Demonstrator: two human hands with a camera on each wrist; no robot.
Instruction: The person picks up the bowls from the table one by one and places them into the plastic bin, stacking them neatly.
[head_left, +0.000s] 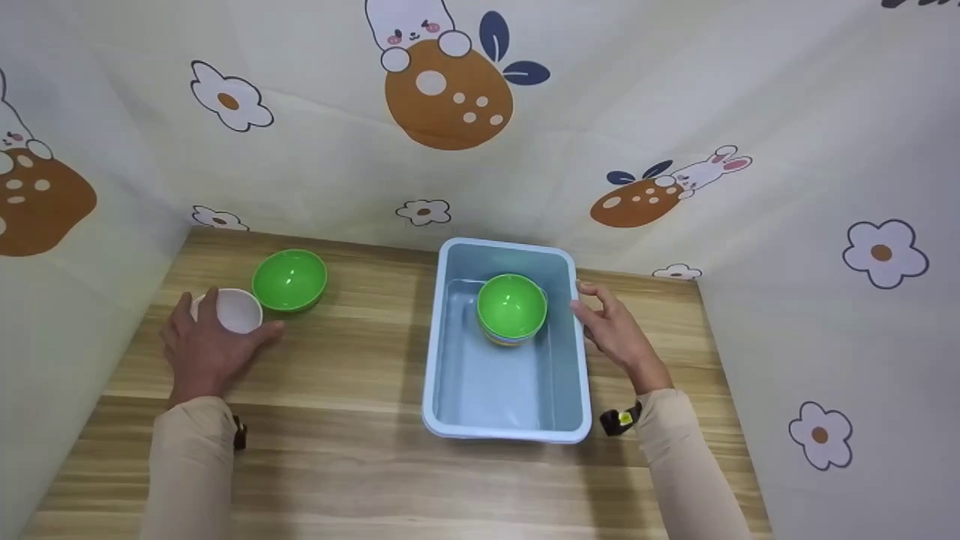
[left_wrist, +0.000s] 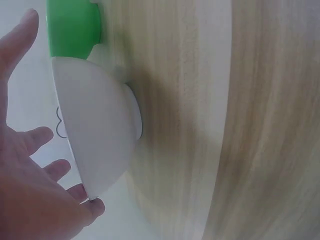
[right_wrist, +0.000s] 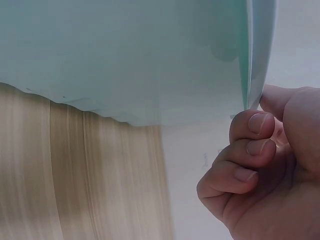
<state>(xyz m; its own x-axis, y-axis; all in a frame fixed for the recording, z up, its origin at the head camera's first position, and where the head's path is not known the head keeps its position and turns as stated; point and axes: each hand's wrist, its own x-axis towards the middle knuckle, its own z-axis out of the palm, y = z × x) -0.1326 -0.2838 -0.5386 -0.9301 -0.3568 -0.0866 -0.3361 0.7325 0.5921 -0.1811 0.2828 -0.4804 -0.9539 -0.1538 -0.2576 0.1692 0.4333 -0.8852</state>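
Note:
My left hand (head_left: 210,352) is spread over a white bowl (head_left: 240,312) at the left of the table. In the left wrist view, fingertips touch the rim of that bowl, while the thumb (left_wrist: 20,42) stands away from it. A green bowl (head_left: 291,281) sits right beside the white one, farther back. With my right hand (head_left: 619,337) I pinch the right rim of a light blue plastic basin (head_left: 506,433); the right wrist view shows curled fingers (right_wrist: 245,150) under its edge. Inside the basin stands a stack of bowls, a green one (head_left: 512,306) on top.
The wooden table (head_left: 352,480) carries the basin right of its middle. A patterned cloth wall (head_left: 322,172) rises along the back, with more cloth on both sides. Dark wrist cameras (head_left: 619,420) are strapped to both wrists.

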